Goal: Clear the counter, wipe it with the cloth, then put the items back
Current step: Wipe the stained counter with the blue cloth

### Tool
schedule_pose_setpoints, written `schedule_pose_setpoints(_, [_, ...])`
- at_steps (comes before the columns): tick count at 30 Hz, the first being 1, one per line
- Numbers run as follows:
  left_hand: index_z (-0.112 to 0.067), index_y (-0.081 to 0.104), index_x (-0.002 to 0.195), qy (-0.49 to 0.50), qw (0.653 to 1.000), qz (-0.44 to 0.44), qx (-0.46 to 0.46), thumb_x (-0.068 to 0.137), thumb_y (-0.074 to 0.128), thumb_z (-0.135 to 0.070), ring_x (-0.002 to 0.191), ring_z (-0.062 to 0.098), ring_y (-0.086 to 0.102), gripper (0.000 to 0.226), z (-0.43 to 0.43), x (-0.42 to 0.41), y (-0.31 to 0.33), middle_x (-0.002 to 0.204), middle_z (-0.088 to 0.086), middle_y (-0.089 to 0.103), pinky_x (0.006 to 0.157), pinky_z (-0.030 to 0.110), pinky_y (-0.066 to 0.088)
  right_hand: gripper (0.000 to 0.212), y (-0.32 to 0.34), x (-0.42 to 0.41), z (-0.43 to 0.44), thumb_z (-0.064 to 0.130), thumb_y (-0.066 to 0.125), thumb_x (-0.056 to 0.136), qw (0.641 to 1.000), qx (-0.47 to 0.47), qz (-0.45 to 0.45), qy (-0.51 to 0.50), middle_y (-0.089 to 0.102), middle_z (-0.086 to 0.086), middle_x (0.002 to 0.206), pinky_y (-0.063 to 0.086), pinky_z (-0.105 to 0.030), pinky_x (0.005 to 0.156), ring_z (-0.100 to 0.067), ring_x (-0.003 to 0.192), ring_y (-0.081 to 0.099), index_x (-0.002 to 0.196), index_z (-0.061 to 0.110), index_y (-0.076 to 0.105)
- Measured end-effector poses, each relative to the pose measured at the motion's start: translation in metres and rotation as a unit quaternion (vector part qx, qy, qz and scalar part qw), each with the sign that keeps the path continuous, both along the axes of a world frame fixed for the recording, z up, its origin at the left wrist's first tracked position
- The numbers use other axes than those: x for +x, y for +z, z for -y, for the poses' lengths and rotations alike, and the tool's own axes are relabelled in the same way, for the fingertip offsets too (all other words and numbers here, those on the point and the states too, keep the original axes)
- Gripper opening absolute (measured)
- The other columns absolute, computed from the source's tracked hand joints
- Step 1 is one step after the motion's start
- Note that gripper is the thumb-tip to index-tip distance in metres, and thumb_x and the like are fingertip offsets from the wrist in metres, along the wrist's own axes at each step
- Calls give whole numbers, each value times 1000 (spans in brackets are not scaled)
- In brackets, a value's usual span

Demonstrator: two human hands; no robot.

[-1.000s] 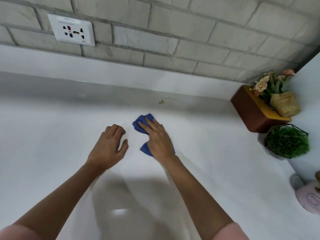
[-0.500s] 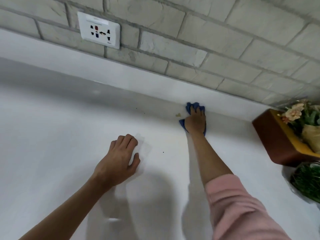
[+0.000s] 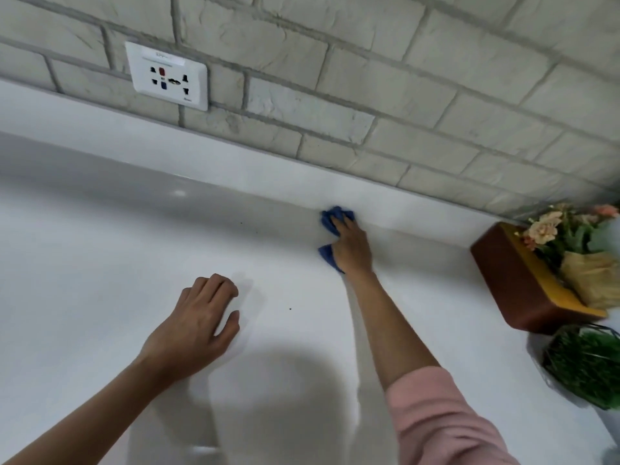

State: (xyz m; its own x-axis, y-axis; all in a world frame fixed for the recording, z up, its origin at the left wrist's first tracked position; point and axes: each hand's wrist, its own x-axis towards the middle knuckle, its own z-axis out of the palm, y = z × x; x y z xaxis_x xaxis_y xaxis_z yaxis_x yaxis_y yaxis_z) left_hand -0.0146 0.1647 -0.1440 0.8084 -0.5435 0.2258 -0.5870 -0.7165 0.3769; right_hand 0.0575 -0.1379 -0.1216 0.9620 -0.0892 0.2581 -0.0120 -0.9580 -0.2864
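At back of counter point(image 3: 100, 280), against the white upstand point(image 3: 268, 169): blue cloth point(image 3: 330, 220), bunched, lying on the surface. Right hand point(image 3: 352, 251) lies on top of it, fingers laid fairly flat and pressing down, not curled round it; cloth shows past the fingertips and beside the heel of the palm. Arm reaches far forward, pink sleeve point(image 3: 443, 421) pushed up the forearm.

Left hand point(image 3: 198, 327) rests on the counter nearer the body, well apart from the cloth, fingers loosely bent, thumb out, holding nothing.

Far right: brown box point(image 3: 513, 280) holding flowers point(image 3: 550, 226); a green plant point(image 3: 583, 364) just in front of it.

Brick wall point(image 3: 402, 78) above, with a socket point(image 3: 166, 77) at left.
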Motion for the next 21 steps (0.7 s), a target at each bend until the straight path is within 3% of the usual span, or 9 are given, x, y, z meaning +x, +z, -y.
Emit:
schedule_pose_setpoints(2, [-20,49,100,-1,1000,0,1,86,36,-36,89,17,43,25,-1,1,-1,101,-7,47,78,29,38,70,2,-19,39,8,67,68,998,18,-5,-54,44,-3,144,41,-29,101,-24,136,35,135,12,48])
schedule_pose_setpoints(5, [-20,48,100,-4,1000,-1,12,86,35,-35,88,16,42,24,1,2,-2,102,-7,45,77,28,35,69,6,-32,80,6,57,80,981,31,-81,-172,33,-4,149,34,-39,110,-24,137,30,144,19,34])
schedule_pose_setpoints(10, [-19,48,98,-7,999,4,32,86,33,-33,86,18,41,23,3,0,1,101,-4,46,74,27,33,67,3,-16,63,9,52,85,959,9,-89,-268,28,-7,152,23,-36,115,-24,141,22,146,17,26])
schedule_pose_setpoints(15, [-17,51,97,-4,999,2,39,86,31,-31,87,21,45,27,3,-1,5,102,-1,49,74,29,38,76,0,14,-20,25,62,81,981,-18,-76,-176,29,-4,148,20,-30,116,-23,140,22,146,18,25])
schedule_pose_setpoints(21, [-16,52,97,-10,999,6,31,87,33,-31,87,23,46,26,3,-1,6,103,1,51,75,32,43,59,-13,66,-124,8,44,88,993,16,-63,-96,32,-9,146,17,-35,117,-27,138,25,145,18,31])
